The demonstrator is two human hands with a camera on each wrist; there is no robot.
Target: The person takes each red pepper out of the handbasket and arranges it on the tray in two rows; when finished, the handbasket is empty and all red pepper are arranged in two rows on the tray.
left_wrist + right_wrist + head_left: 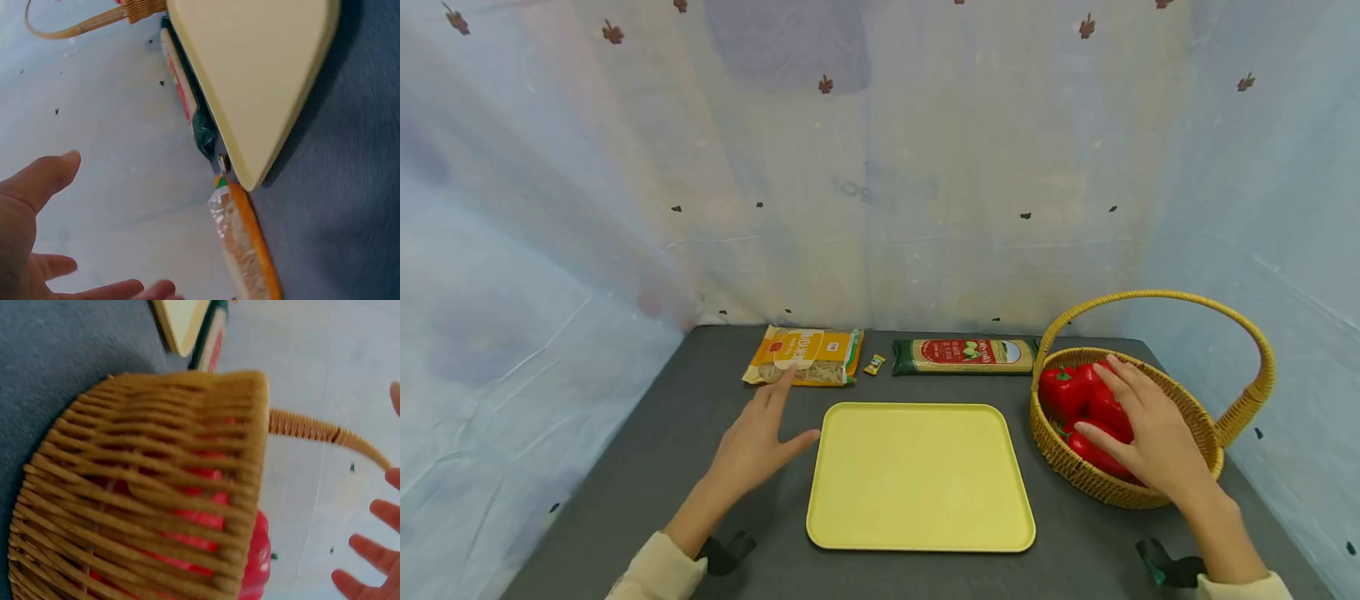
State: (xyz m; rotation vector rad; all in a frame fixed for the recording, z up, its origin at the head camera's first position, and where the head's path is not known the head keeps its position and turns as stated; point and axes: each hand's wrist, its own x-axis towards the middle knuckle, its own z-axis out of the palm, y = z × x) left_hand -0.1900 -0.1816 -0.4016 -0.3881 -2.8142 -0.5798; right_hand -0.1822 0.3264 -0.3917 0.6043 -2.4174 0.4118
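My left hand hovers left of the yellow tray, fingers extended and thumb spread, holding nothing. Beyond its fingertips lies an orange and yellow bag of dried noodles. Over the wicker basket at the right, my right hand is held with spread fingers above several red bell peppers. In the right wrist view its fingers show apart from the basket rim, with a pepper showing past the rim.
A green pack of spaghetti lies at the back of the dark table. Between it and the noodle bag sits a small yellow packet. The basket's tall arched handle rises at the right. A pale curtain hangs behind.
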